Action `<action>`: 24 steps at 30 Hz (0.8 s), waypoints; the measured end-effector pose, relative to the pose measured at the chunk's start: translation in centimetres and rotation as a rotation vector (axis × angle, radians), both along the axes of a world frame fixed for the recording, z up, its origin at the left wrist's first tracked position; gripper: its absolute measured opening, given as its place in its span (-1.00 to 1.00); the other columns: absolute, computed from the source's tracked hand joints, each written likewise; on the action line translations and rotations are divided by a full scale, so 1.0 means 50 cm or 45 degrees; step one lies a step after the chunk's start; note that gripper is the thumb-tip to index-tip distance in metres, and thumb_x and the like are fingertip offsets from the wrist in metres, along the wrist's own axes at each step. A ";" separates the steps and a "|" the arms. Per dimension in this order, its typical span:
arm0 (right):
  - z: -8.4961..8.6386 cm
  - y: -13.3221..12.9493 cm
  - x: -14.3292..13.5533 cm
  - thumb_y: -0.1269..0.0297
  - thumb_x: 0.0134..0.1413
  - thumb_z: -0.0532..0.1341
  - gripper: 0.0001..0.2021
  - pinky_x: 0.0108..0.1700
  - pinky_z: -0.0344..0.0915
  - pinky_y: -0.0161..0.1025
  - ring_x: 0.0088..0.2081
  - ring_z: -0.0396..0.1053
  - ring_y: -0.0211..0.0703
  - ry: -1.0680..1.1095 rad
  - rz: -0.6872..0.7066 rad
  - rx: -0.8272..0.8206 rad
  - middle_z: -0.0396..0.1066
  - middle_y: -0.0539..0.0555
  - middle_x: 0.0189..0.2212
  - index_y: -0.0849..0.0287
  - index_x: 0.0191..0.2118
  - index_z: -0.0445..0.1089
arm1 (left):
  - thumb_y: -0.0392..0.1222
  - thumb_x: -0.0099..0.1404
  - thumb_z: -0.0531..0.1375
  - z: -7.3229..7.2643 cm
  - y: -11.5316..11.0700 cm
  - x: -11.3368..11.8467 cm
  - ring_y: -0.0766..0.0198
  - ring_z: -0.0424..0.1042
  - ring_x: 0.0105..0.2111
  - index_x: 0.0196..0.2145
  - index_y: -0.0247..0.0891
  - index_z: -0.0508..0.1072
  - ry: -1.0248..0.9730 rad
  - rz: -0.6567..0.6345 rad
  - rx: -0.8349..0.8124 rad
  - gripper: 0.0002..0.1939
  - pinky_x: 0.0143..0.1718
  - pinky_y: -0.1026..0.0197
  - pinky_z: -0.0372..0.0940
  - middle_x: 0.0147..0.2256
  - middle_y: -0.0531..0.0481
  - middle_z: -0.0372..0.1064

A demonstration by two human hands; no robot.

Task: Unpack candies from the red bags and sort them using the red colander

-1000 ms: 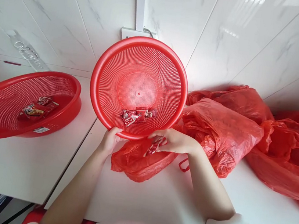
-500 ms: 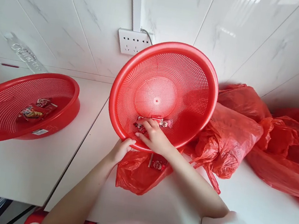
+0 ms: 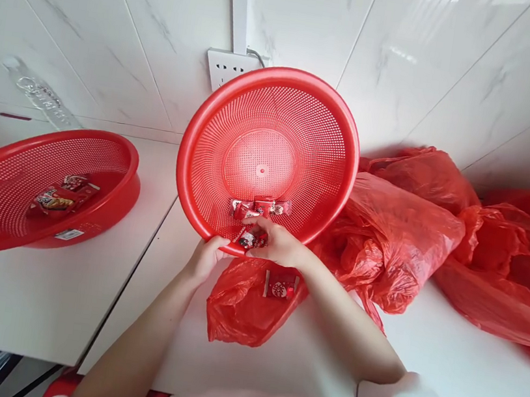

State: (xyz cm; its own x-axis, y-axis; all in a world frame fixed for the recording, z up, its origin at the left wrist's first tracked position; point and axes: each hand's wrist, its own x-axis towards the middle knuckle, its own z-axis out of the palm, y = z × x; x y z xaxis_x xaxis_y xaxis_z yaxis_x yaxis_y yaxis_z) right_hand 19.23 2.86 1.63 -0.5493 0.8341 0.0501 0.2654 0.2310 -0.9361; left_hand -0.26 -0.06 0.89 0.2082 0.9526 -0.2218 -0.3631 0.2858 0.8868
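Observation:
A red perforated basket point(image 3: 342, 143) is tilted toward me, its lower rim gripped by my left hand point(image 3: 206, 257). Inside its lower side, my right hand point(image 3: 278, 243) has fingers curled round a small red packet point(image 3: 250, 238) near the rim. Several more red packets point(image 3: 264, 206) lie in the basket just above my fingers. Below the rim, a red plastic bag point(image 3: 242, 307) lies open on the white table, with one red packet point(image 3: 280, 285) at its mouth.
On the left stands another red basket point(image 3: 104, 222) holding red packets point(image 3: 60, 199). Full red plastic bags point(image 3: 402, 237) lie at the right against the tiled wall. A clear plastic bottle point(image 3: 42, 98) and a wall socket point(image 3: 224, 68) are at the back.
The tilted basket and my left hand have shifted left. My right hand has moved down to the rim and now grips a packet, and the packets above it are uncovered.

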 end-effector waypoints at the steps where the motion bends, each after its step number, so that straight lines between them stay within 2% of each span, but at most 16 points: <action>1: 0.003 0.000 0.001 0.38 -0.14 0.35 -0.42 -0.19 0.32 -0.23 -0.29 0.34 -0.23 -0.007 -0.004 -0.015 0.35 0.01 -0.30 0.15 0.09 0.28 | -0.27 0.09 0.15 0.001 0.001 -0.002 0.01 0.47 -0.18 -0.22 -0.34 0.50 0.008 0.006 0.004 -0.72 -0.15 -0.02 0.37 -0.27 -0.10 0.50; 5: 0.021 0.004 0.007 0.22 -0.03 0.31 -0.65 -0.22 0.31 -0.25 -0.33 0.32 -0.25 0.141 -0.004 -0.097 0.37 0.01 -0.34 0.20 -0.09 0.38 | -0.25 0.08 0.17 0.000 0.008 -0.010 0.00 0.46 -0.14 -0.19 -0.32 0.49 0.022 0.072 0.014 -0.70 -0.14 -0.03 0.38 -0.20 -0.12 0.50; 7: 0.031 0.006 0.014 0.12 0.07 0.25 -0.65 -0.17 0.32 -0.24 -0.29 0.34 -0.24 0.291 -0.017 -0.164 0.39 0.03 -0.29 0.18 -0.07 0.36 | -0.26 0.08 0.17 -0.002 0.010 -0.014 0.00 0.45 -0.12 -0.21 -0.30 0.49 0.005 0.101 0.029 -0.72 -0.14 -0.03 0.38 -0.20 -0.10 0.49; 10: 0.044 0.010 0.030 0.02 0.15 0.16 -0.65 -0.23 0.33 -0.25 -0.35 0.34 -0.25 0.380 -0.012 -0.294 0.40 0.04 -0.34 0.20 -0.11 0.37 | -0.25 0.09 0.17 -0.003 0.011 -0.017 0.00 0.45 -0.12 -0.34 -0.30 0.49 -0.013 0.109 0.047 -0.84 -0.13 -0.03 0.38 -0.25 -0.09 0.50; 12: 0.052 0.011 0.044 -0.01 0.14 0.16 -0.65 -0.30 0.31 -0.28 -0.40 0.32 -0.27 0.331 -0.004 -0.290 0.38 0.02 -0.42 0.22 -0.23 0.40 | -0.25 0.11 0.16 -0.003 0.011 -0.019 0.00 0.45 -0.13 -0.38 -0.30 0.48 -0.013 0.116 0.055 -0.87 -0.13 -0.04 0.38 -0.27 -0.09 0.50; 15: 0.069 0.008 0.066 -0.01 0.12 0.18 -0.65 -0.32 0.29 -0.29 -0.42 0.30 -0.28 0.236 0.021 -0.178 0.38 0.00 -0.46 0.24 -0.33 0.42 | -0.25 0.11 0.16 -0.004 0.011 -0.021 0.00 0.45 -0.13 -0.34 -0.31 0.49 -0.022 0.118 0.058 -0.84 -0.13 -0.05 0.38 -0.26 -0.09 0.50; 18: 0.089 0.000 0.089 0.01 0.10 0.20 -0.65 -0.27 0.33 -0.26 -0.37 0.37 -0.24 0.132 0.116 -0.140 0.45 0.02 -0.40 0.24 -0.26 0.47 | -0.23 0.12 0.16 -0.005 0.014 -0.023 -0.01 0.45 -0.13 -0.31 -0.34 0.49 -0.030 0.119 0.048 -0.81 -0.12 -0.06 0.37 -0.25 -0.12 0.50; 21: 0.102 -0.009 0.104 0.03 0.03 0.26 -0.64 -0.22 0.37 -0.24 -0.30 0.45 -0.17 -0.013 0.288 -0.204 0.51 0.06 -0.32 0.22 -0.17 0.49 | -0.23 0.12 0.15 -0.006 0.018 -0.023 -0.03 0.46 -0.12 -0.32 -0.35 0.50 -0.026 0.138 0.036 -0.80 -0.12 -0.07 0.37 -0.20 -0.15 0.50; 23: 0.103 -0.010 0.104 0.05 0.03 0.27 -0.63 -0.20 0.38 -0.24 -0.26 0.47 -0.15 -0.085 0.275 -0.154 0.52 0.08 -0.30 0.21 -0.12 0.47 | -0.23 0.11 0.15 -0.006 0.019 -0.022 -0.03 0.46 -0.12 -0.35 -0.35 0.50 -0.032 0.146 0.025 -0.82 -0.12 -0.07 0.38 -0.18 -0.16 0.50; 24: 0.101 -0.009 0.101 0.05 0.06 0.25 -0.64 -0.18 0.37 -0.23 -0.25 0.47 -0.15 -0.111 0.188 -0.068 0.52 0.08 -0.29 0.20 -0.11 0.46 | -0.23 0.10 0.16 -0.006 0.019 -0.022 -0.03 0.46 -0.12 -0.37 -0.35 0.50 -0.034 0.148 0.019 -0.82 -0.13 -0.07 0.38 -0.18 -0.16 0.50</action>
